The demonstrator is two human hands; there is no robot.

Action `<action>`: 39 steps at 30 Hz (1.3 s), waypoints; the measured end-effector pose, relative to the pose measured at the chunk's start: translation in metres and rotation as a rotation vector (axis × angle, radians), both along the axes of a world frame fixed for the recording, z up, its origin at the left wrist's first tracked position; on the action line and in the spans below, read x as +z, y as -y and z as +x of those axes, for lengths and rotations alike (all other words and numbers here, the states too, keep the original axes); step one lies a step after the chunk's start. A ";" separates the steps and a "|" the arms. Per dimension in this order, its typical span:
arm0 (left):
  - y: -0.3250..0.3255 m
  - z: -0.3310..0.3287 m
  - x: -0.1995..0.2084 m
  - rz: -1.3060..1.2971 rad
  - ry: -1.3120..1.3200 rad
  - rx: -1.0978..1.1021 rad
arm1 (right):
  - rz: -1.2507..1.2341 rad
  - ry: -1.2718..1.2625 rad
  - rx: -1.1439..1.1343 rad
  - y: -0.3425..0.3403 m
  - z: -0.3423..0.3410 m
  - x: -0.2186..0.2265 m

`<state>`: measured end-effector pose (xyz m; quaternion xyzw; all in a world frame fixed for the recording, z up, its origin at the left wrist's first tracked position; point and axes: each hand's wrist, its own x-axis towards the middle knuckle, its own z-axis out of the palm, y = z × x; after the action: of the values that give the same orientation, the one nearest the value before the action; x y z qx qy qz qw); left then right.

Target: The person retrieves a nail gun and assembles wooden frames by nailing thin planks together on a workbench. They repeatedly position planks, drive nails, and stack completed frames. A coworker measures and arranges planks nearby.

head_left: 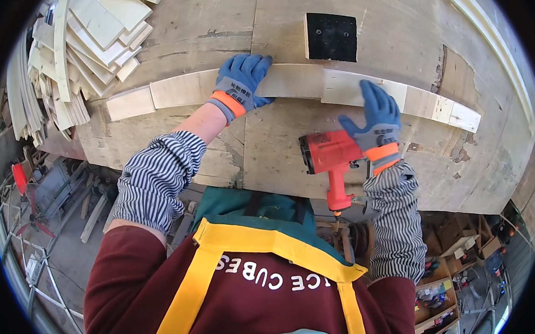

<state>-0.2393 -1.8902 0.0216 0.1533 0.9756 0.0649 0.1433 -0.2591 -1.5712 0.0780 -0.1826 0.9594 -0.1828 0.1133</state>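
Observation:
A long row of pale wooden pieces (293, 81), joined or butted end to end, runs across the worktable and looks curved here. My left hand (241, 84), in a blue and grey glove with an orange cuff, grips it left of the middle, fingers over the far edge and thumb at the near side. My right hand (376, 115), gloved alike, reaches over the right part with fingers stretched out and thumb apart. A red nail gun (334, 155) lies beside that hand at the table's near edge, its handle toward me; the hand is not wrapped round it.
Thin pale boards (108, 28) are heaped at the far left of the plywood worktable (196, 30). A block with a black face (331, 37) sits beyond the row. A long pale strip (498, 43) follows the far right edge. Below right stands a wooden shelf (439, 297) with oddments.

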 end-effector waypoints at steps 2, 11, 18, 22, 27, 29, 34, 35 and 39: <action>-0.007 -0.002 -0.008 0.005 -0.017 -0.002 | 0.080 -0.029 0.116 0.009 -0.004 -0.008; -0.006 0.000 -0.007 0.036 -0.082 -0.040 | 0.263 0.112 0.266 0.045 -0.031 -0.038; -0.006 -0.001 0.001 -0.015 -0.074 -0.045 | 0.278 0.141 0.253 0.049 -0.033 -0.048; -0.002 -0.005 0.000 -0.017 0.010 -0.055 | 0.267 0.165 0.254 0.049 -0.036 -0.048; -0.007 0.002 -0.005 -0.024 -0.066 -0.025 | 0.279 0.089 0.297 0.046 -0.034 -0.049; -0.006 0.000 -0.004 -0.025 -0.077 -0.018 | 0.266 0.101 0.308 0.046 -0.037 -0.047; -0.011 0.003 -0.011 0.008 -0.086 0.026 | 0.273 0.141 0.295 0.050 -0.039 -0.040; -0.012 0.004 -0.011 0.030 -0.122 0.038 | 0.282 0.155 0.291 0.053 -0.039 -0.036; -0.015 0.002 -0.007 0.077 -0.162 0.056 | 0.307 0.200 0.276 0.054 -0.041 -0.031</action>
<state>-0.2375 -1.8756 0.0144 0.1363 0.9847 0.0934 0.0560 -0.3002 -1.6250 0.0467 -0.2737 0.9259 -0.0347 0.2581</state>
